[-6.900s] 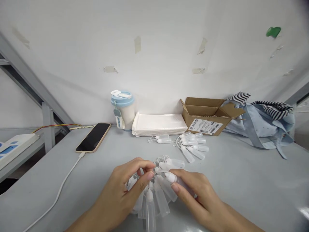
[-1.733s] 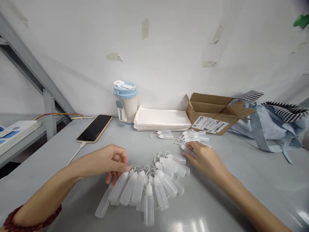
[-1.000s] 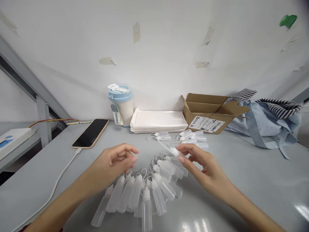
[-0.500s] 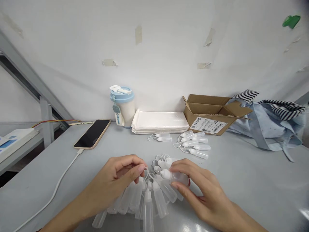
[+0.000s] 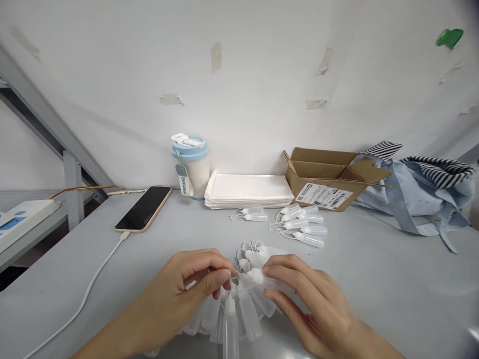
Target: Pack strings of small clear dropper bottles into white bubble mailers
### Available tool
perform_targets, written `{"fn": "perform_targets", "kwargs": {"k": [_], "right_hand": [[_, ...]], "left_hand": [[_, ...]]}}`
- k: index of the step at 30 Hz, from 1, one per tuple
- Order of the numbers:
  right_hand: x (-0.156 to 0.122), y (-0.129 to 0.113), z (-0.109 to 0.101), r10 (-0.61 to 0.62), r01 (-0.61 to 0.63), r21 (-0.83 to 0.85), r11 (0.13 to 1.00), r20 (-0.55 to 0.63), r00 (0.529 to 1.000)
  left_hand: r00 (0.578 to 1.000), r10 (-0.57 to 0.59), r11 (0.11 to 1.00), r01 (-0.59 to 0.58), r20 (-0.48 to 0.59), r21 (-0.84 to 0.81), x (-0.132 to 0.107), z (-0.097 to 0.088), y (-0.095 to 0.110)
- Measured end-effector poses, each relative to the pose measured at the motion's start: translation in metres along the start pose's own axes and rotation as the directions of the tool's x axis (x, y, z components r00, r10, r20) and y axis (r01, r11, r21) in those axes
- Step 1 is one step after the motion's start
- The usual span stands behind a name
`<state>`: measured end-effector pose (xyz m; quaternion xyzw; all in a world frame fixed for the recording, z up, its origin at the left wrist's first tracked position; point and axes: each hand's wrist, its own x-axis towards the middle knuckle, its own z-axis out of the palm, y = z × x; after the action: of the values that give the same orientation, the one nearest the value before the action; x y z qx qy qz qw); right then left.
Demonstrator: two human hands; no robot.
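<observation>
Hands: closer together than half a second ago. Right hand [image 5: 307, 304] pinches bottle [image 5: 262, 280]; left hand [image 5: 190, 291] pinches its tip. Bottle fan [image 5: 239, 314] lies beneath, partly hidden. Loose bottles [image 5: 304, 227] at 1 o'clock.

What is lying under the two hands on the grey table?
A bunch of small translucent bottles with white caps fans out beneath the left hand and right hand; the right hand grips one bottle. The hands cover part of the bunch, so the count is unclear.

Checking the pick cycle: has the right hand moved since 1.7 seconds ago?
Yes. The right hand has drawn back toward the person, away from the loose bottles beside the cardboard box, and now holds one bottle.
</observation>
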<state>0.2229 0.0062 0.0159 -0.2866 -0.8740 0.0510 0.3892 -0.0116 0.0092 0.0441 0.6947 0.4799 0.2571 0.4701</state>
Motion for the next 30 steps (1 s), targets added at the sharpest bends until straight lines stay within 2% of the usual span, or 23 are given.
{"fn": "perform_targets", "kwargs": {"k": [4,10,18,30], "right_hand": [[-0.0009,-0.0028,0.0011,-0.017,0.017,-0.012,1.000,0.033,0.999],[-0.0037,-0.0047,0.0001,0.013,-0.012,-0.030,0.999,0.045,0.999],[-0.0023,-0.0074,-0.0015,0.008,-0.009,0.005,1.000,0.066,0.998],[-0.0015,-0.0071,-0.0043,0.004,-0.004,-0.006,1.000,0.066,0.998]], "left_hand": [[0.999,0.018,1.000,-0.019,0.034,0.017,-0.0018,0.0034,0.0023],[0.997,-0.013,1.000,0.013,0.074,0.002,-0.0045,0.0044,-0.0005],[0.996,-0.040,0.999,0.040,0.083,0.001,-0.0060,0.0046,0.0018],[0.998,-0.005,0.999,0.003,0.065,0.037,-0.0056,0.0053,0.0046]]}}
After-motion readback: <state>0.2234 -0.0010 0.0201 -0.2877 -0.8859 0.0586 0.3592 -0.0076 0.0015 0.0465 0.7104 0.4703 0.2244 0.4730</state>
